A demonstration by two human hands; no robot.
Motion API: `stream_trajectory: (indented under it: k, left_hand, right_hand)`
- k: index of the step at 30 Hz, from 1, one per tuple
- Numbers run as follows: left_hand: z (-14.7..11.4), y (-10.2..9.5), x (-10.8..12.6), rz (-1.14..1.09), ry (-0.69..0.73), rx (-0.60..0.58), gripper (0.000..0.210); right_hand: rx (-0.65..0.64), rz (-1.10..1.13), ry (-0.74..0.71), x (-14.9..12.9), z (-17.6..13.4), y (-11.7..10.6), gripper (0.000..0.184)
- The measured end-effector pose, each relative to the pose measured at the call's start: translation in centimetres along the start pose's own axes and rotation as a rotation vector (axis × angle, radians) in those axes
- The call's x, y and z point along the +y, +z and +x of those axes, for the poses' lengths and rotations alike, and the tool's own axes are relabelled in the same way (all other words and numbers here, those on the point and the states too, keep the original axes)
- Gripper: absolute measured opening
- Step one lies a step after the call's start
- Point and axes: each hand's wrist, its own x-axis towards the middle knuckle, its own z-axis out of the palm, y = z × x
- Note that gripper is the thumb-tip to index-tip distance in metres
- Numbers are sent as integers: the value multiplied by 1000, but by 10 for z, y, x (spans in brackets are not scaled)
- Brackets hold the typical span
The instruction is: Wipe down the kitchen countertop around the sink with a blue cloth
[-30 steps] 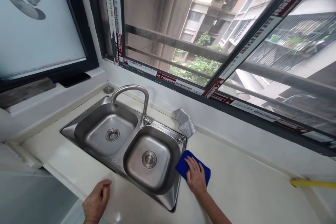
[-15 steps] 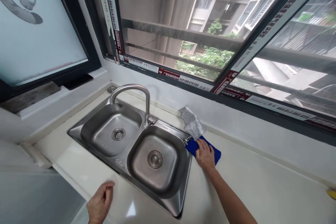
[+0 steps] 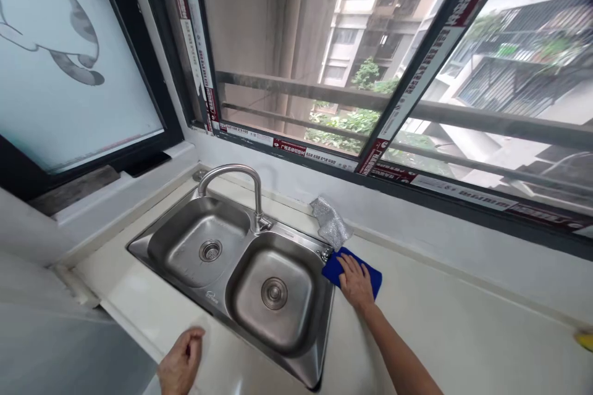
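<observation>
1. Cloth location: the blue cloth (image 3: pixel 332 270) lies right of centre in the frame, on the tabletop (image 3: pixel 445 327), at the upper right corner of the sink (image 3: pixel 212 300). Its left end appears to lap onto the rim.
2. Cloth axis: the long axis slants gently from upper left to lower right, roughly in line with the sink's upper edge.
3. Right hand (image 3: pixel 356 285): nearer of the two hands, directly on the cloth. The palm faces down and the fingers are slightly spread. From where I stand, I cannot tell whether a fold is pinched beneath.
4. Left hand (image 3: pixel 181 361): bottom of the frame, left of centre, loosely curled beside the sink's lower edge. The cloth lies up and to the right of it, well apart, with the sink between.
5. Left bowl (image 3: pixel 183 254): contains a drain (image 3: pixel 210 250) in its floor. The faucet (image 3: pixel 257 197) arches over the upper edge of this bowl.
6. Right bowl (image 3: pixel 290 328): contains a second drain (image 3: pixel 274 293). This bowl is nearer the cloth.
7. Silver sheet (image 3: pixel 330 221): crumpled, just above the cloth, against the wall. Contact between sheet and cloth cannot be confirmed.
</observation>
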Motion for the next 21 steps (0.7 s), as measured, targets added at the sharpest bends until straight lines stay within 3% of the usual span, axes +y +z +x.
stream_trajectory:
  k: [14, 21]
  left_hand:
    - [2, 4, -2, -61, 28, -30, 28]
    - [4, 4, 0, -58, 78, -1, 28]
  right_hand:
    - [68, 103, -207, -45, -121, -38, 55]
    - [45, 87, -121, -22, -217, -70, 65]
